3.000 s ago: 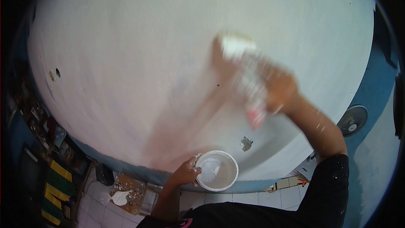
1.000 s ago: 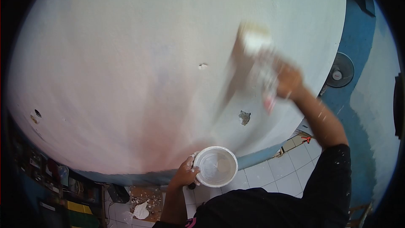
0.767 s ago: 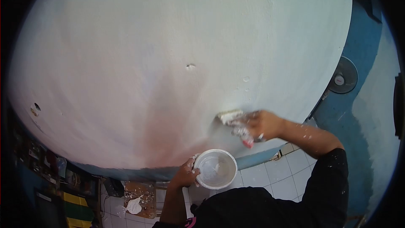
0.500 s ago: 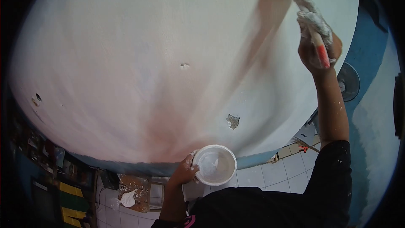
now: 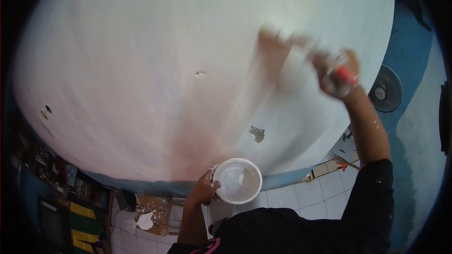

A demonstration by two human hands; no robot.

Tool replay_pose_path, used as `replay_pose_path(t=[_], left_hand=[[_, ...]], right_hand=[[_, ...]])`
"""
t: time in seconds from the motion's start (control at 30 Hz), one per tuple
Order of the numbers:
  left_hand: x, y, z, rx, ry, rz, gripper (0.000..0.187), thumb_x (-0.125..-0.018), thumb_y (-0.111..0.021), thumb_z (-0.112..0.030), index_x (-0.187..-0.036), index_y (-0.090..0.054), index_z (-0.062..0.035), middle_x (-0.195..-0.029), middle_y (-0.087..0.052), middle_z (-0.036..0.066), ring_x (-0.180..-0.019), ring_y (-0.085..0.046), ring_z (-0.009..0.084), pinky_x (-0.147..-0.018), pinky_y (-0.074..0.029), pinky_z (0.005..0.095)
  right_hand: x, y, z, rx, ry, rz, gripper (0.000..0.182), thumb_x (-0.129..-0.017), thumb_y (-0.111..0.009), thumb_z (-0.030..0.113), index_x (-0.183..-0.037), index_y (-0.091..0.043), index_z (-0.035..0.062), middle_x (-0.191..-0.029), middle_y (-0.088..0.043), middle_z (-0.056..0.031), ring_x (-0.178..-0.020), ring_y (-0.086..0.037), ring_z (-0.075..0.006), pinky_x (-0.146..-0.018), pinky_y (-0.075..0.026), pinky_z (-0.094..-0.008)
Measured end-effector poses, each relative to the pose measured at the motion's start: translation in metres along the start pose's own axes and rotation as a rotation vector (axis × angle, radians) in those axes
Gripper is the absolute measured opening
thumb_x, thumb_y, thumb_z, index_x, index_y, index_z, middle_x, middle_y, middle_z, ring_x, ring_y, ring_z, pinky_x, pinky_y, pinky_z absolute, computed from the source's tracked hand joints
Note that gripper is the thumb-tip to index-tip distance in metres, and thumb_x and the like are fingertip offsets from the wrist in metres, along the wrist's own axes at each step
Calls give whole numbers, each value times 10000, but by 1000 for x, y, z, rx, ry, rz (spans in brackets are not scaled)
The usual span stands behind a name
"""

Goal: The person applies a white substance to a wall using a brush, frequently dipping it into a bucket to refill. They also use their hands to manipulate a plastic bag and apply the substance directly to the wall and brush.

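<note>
My right hand [image 5: 336, 73], smeared by motion, is wrapped round a paintbrush [image 5: 301, 41] with a red handle end. The bristles are at the pale wall [image 5: 141, 66], right of its middle, and a shadow falls below them. Low in the view, my left hand [image 5: 205, 187] grips the left rim of a round white tub [image 5: 237, 181], tilted so that its whitish inside shows. Two damaged spots mark the wall: a small chip [image 5: 200, 74] and a larger grey patch [image 5: 257, 134].
A fan [image 5: 386, 89] is at the right beside the wall. A spattered wooden stool [image 5: 153, 215] with a white cloth or bag stands on the tiled floor at lower left. Cluttered shelves [image 5: 52, 169] and yellow-green striped fabric [image 5: 84, 226] are further left.
My right hand and the paintbrush have moved left and down across the wall. The tub in my left hand has shifted slightly left and up in the view.
</note>
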State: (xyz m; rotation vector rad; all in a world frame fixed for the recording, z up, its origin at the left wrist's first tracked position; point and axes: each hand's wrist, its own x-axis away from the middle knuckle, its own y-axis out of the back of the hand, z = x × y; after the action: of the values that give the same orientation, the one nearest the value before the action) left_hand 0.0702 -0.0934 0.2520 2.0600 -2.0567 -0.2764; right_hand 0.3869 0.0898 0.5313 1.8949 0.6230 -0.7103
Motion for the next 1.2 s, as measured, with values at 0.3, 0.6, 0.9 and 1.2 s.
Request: replay_pose_path(t=[0.3, 0.6, 0.9, 1.2], left_hand=[[-1, -8, -9, 95, 162, 44, 519, -809, -464, -3, -1307, -320, -3, -1057, -533, 179, -703, -622, 192, -460, -555, 279], [15, 16, -1, 26, 133, 21, 520, -793, -474, 5, -1293, -334, 13, -1044, -534, 187, -691, -624, 213, -456, -552, 288], [36, 47, 5, 194, 102, 36, 510, -795, -454, 18, -1287, -317, 13, -1012, -534, 172, -643, -620, 189, -432, -540, 271], [81, 133, 23, 96, 100, 36, 500, -804, -453, 4, -1282, -309, 26, -896, -555, 166, -562, -605, 171, -429, -527, 266]], right_hand=[[86, -93, 61, 182, 40, 39, 266, -792, -560, 268, -1049, -626, 261, -1254, -519, -86, -1190, -473, -262, -1030, -354, -382], [12, -54, 41, -113, -85, 88, 357, -705, -658, 177, -1058, -616, 197, -1191, -577, -33, -1036, -594, -182, -800, -521, -269], [-7, -101, 71, 389, 91, 1, 362, -757, -564, 272, -1117, -601, 256, -1287, -495, -73, -1216, -446, -241, -1013, -365, -378], [-44, -145, 129, -382, -266, 419, 394, -702, -598, 98, -1091, -573, 157, -1158, -589, -47, -841, -645, -211, -643, -528, -307]])
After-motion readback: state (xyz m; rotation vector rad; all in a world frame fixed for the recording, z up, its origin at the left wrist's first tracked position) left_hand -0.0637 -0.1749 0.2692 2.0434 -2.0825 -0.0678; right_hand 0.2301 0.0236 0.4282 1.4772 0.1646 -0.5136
